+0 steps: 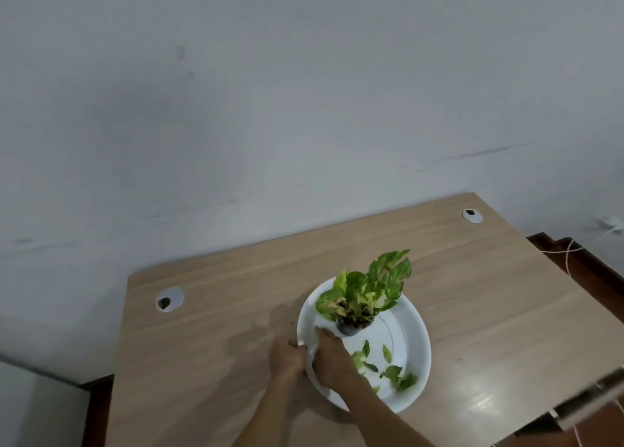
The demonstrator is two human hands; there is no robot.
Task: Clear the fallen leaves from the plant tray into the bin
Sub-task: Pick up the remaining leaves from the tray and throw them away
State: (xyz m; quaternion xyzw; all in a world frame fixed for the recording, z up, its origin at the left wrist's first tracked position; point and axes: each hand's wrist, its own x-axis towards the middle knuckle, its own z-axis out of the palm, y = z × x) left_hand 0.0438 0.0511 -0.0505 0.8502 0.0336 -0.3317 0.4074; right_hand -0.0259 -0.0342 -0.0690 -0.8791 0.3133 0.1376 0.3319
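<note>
The left hand (pixel 287 357) grips the white plant tray (pixel 417 328) at its near-left rim. The right hand (pixel 332 355) reaches inside it beside the potted plant (pixel 364 294), its grasp hidden. Fallen leaves (pixel 388 369) lie near-right in the tray, blurred.

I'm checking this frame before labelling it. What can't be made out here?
- Bin: nowhere in the head view.
- Right hand: its fingertips are hidden behind its own back, so its grip is unclear.
- Left hand: at the white tray rim, fingers hidden under it.
- Fallen leaves: blurred, count uncertain.
- Object at right edge: blurred, cut off.
</note>
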